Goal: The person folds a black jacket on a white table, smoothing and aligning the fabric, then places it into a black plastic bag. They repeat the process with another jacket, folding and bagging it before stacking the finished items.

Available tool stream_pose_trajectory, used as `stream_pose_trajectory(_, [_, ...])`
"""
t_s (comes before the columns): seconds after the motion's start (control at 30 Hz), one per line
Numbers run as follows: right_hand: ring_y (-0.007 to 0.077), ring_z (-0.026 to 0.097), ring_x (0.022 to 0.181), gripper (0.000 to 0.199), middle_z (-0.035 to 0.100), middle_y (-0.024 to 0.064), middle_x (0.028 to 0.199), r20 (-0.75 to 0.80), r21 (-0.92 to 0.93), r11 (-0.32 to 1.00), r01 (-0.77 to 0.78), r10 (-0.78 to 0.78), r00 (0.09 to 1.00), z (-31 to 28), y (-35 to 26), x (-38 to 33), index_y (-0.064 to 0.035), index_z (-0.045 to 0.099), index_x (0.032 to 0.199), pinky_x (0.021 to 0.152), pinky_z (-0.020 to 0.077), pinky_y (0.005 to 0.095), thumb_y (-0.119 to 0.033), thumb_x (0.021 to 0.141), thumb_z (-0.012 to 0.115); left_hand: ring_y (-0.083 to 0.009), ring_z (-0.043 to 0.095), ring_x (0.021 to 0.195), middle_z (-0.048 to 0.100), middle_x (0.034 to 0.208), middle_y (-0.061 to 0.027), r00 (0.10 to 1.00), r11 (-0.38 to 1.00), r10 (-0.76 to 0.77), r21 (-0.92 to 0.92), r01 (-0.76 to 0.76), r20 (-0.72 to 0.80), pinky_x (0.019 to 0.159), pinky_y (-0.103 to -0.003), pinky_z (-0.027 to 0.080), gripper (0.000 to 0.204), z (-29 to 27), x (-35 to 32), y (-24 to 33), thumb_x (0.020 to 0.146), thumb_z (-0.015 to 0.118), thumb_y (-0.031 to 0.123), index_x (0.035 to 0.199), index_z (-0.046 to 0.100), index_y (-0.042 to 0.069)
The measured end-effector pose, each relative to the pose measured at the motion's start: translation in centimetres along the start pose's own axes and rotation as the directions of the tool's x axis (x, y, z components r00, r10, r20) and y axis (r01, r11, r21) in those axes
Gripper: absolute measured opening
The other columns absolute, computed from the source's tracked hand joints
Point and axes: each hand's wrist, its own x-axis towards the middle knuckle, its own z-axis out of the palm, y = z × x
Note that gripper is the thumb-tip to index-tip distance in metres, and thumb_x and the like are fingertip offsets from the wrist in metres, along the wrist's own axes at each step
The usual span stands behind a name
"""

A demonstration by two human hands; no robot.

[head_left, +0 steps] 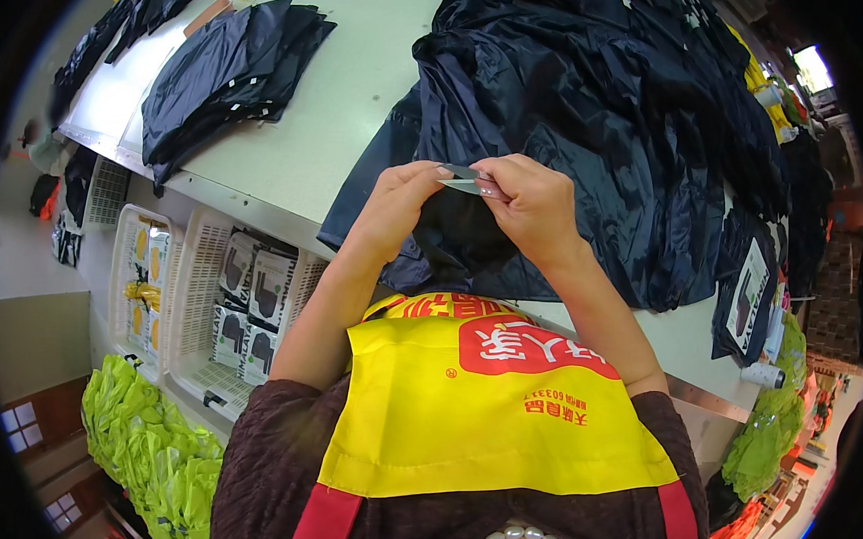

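My left hand (399, 208) and my right hand (531, 202) meet near the middle of the view, both closed in a pinch. Between their fingertips is a small, flat grey-and-white strip (462, 182); its exact kind cannot be made out. Each hand grips one end of it. Under and behind the hands a large, crumpled dark navy garment (591, 142) of shiny thin fabric spreads over the table, with its near edge reaching my apron. Part of the fabric is hidden by my hands and forearms.
The pale table (372, 93) bears a stack of folded dark garments (233, 73) at left. Below its edge stand a white basket (193, 327) of packaged items and another white basket (119, 294). Lime-green fabric (149, 450) is heaped lower left. A packaged dark item (747, 288) lies at right.
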Motion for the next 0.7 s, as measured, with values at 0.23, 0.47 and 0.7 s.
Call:
stream_pose_trajectory(0.23, [0.0224,0.058,0.062,0.01,0.056,0.0089,0.069,0.08,0.34,0.94,-0.027,0.0,0.997,-2.0,-2.2,-0.2,-0.0041,0.057,0.081,0.054,0.0444,0.0282,-0.009,0.079,0.065,-0.0051,0.054,0.071,0.061,0.076,0.0013,0.999,0.999,-0.026,-0.043,0.025,-0.024,0.065,-0.019,0.041,0.02,1.3,-0.3,0.8,0.085,0.058,0.02,0.083,0.066,0.001])
stream_pose_trajectory(0.47, [0.0126,0.052,0.063,0.029,0.055,0.0002,0.076,0.295,0.553,0.689,-0.468,0.364,0.883,-7.7,1.8,-0.6,-0.0027,0.06,0.101,0.058,0.0419,0.025,-0.025,0.083,0.064,-0.0064,0.059,0.072,0.065,0.079,-0.0009,0.997,0.972,-0.065,-0.224,0.074,0.049,0.069,-0.018,0.046,0.02,1.6,-0.7,1.2,0.087,0.057,0.02,0.084,0.065,0.002])
stream_pose_trajectory(0.7, [0.0264,0.061,0.067,0.031,0.061,0.0123,0.083,0.257,0.011,0.993,0.117,-0.116,0.959,-6.2,3.3,-1.7,-0.0028,0.057,0.104,0.059,0.05,0.0311,-0.021,0.081,0.066,-0.0089,0.061,0.071,0.066,0.08,-0.0033,0.994,0.97,-0.091,-0.221,0.103,0.061,0.068,-0.021,0.048,0.02,2.2,-0.7,1.6,0.088,0.055,0.02,0.086,0.064,0.002])
